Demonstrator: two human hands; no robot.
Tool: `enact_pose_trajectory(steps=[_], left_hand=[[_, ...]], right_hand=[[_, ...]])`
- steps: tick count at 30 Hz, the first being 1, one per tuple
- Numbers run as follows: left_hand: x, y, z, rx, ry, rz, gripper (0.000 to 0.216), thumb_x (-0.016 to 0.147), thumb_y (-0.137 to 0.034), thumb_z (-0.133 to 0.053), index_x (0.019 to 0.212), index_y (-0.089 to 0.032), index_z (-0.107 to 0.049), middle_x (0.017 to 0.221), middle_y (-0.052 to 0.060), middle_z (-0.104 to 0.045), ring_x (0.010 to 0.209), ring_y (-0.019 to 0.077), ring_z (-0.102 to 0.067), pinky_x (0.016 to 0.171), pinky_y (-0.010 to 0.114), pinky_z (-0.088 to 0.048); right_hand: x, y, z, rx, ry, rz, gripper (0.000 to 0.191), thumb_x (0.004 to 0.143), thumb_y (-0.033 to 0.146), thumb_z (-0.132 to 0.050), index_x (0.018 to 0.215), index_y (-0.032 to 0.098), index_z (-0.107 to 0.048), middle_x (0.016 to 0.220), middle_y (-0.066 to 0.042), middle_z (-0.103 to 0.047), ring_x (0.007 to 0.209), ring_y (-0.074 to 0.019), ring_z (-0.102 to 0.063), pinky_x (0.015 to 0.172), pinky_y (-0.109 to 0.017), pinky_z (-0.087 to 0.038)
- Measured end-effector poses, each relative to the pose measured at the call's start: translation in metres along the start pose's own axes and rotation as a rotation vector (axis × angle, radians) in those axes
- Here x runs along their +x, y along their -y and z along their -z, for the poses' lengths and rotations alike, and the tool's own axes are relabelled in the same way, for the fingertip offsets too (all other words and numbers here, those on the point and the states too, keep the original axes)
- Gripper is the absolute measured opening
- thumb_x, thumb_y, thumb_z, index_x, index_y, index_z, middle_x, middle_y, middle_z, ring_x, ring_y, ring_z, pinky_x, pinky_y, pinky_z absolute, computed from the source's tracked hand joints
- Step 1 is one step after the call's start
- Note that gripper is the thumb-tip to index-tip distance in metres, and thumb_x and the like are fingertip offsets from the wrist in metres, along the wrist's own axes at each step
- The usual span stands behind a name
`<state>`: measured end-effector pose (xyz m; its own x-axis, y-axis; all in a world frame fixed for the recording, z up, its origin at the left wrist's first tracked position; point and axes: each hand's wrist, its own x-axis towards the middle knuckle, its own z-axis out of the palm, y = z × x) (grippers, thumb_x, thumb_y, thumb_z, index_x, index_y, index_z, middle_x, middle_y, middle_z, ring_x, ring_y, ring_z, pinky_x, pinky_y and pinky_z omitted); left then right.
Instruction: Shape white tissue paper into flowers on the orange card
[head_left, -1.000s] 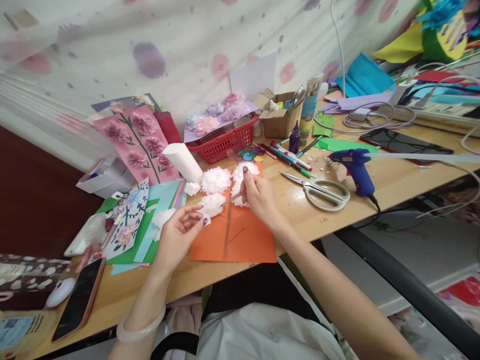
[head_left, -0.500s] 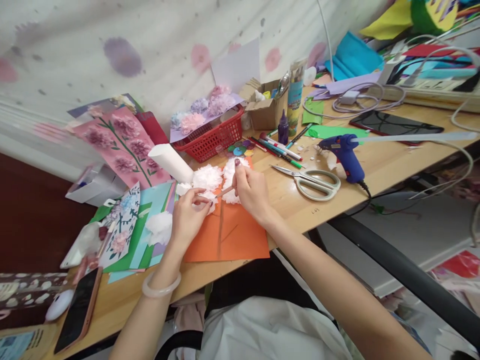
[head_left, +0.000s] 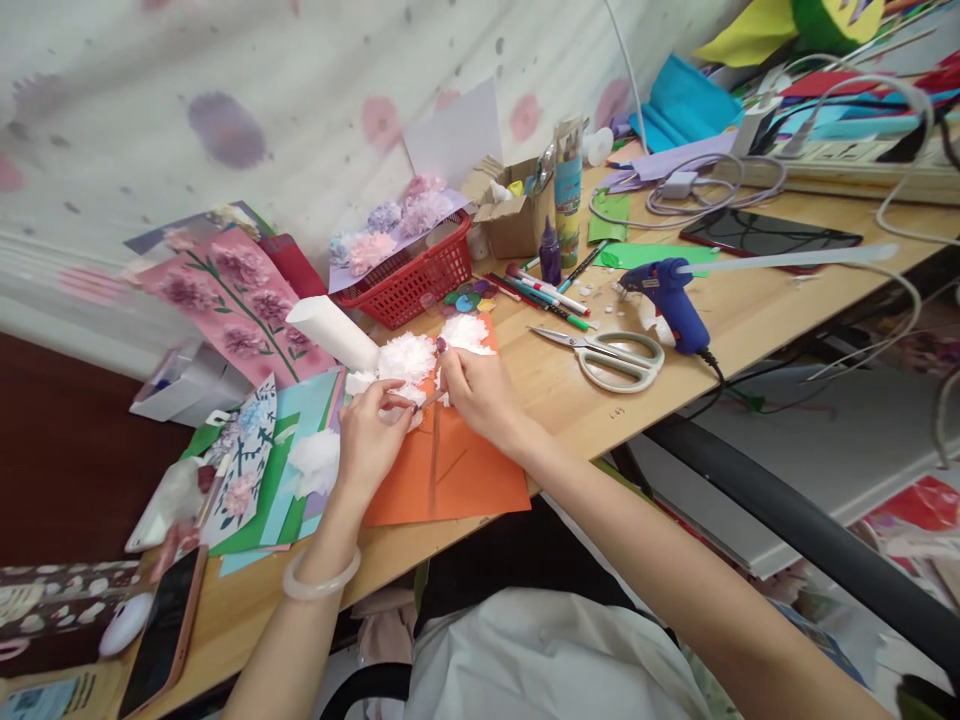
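Observation:
Both hands meet over an orange sheet (head_left: 480,470) with dark lines drawn on it. A thin brown strip (head_left: 433,399) spans the small gap between them. My left hand (head_left: 373,435) is closed, thumb and fingers pinching the strip's left end. My right hand (head_left: 480,390) is closed round its other end, thumb on top. Fluffy white paper flowers lie on the sheet's upper part: one white flower (head_left: 409,357) just beyond my left fingers, another white flower (head_left: 463,332) partly behind my right hand. White paper under my fingers is partly hidden.
A white roll (head_left: 334,330) leans behind my left hand. Scissors (head_left: 604,355) and a blue glue gun (head_left: 671,305) lie to the right. Markers (head_left: 547,295), a red basket (head_left: 420,275) and a purple bottle (head_left: 550,255) stand behind. A white tissue puff (head_left: 315,460) sits left.
My right hand has come left, closer to my left hand, and less of the brown strip shows between them. The whole view has shifted slightly.

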<state>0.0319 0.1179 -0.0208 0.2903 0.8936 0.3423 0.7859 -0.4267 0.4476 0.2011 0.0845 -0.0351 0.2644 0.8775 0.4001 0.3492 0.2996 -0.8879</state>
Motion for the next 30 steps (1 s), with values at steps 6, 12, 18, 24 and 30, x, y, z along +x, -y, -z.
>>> enact_pose_trajectory(steps=[6,12,18,24,30], left_hand=[[-0.011,-0.005,0.010,0.017,-0.019,-0.009,0.030,0.080,-0.026,-0.063,0.109,-0.021,-0.066,0.092,0.005,-0.078,0.098,0.0264,-0.071,0.094,0.044,-0.048],[-0.053,-0.002,0.019,0.243,-0.044,-0.021,0.020,0.081,-0.028,-0.062,0.100,-0.023,-0.067,0.104,0.007,-0.077,0.104,0.0324,-0.066,0.094,0.051,-0.043],[-0.088,0.011,0.025,0.253,-0.010,0.013,0.023,0.084,-0.031,-0.057,0.102,-0.022,-0.069,0.107,0.010,-0.077,0.105,0.0335,-0.067,0.095,0.053,-0.042],[-0.099,0.022,0.025,0.243,0.024,0.037,0.023,0.084,-0.031,-0.054,0.097,-0.025,-0.073,0.111,0.012,-0.077,0.117,0.0356,-0.065,0.101,0.059,-0.037],[-0.095,0.035,0.046,0.195,-0.069,0.035,0.019,0.084,-0.034,-0.056,0.090,-0.027,-0.073,0.102,0.009,-0.078,0.110,0.0340,-0.068,0.100,0.055,-0.042]], right_hand=[[0.000,0.003,0.001,-0.042,0.049,-0.015,0.050,0.105,0.038,-0.029,0.061,0.022,-0.047,0.055,0.000,-0.057,0.057,-0.0150,-0.057,0.061,-0.027,-0.035],[0.001,0.001,-0.001,-0.063,0.078,-0.010,0.050,0.105,0.036,-0.028,0.062,0.022,-0.046,0.055,0.000,-0.056,0.057,-0.0154,-0.056,0.063,-0.028,-0.036],[-0.003,0.000,-0.001,-0.026,0.091,-0.004,0.049,0.105,0.038,-0.030,0.061,0.022,-0.046,0.055,0.001,-0.055,0.055,-0.0146,-0.054,0.062,-0.028,-0.037],[-0.007,-0.004,0.005,0.092,-0.078,0.012,0.056,0.103,0.047,-0.029,0.054,0.022,-0.044,0.048,0.001,-0.052,0.050,-0.0138,-0.052,0.058,-0.028,-0.036],[-0.027,0.001,0.015,0.222,-0.150,-0.068,0.058,0.101,0.053,-0.036,0.053,0.022,-0.047,0.047,0.002,-0.053,0.048,-0.0133,-0.050,0.055,-0.027,-0.038]])
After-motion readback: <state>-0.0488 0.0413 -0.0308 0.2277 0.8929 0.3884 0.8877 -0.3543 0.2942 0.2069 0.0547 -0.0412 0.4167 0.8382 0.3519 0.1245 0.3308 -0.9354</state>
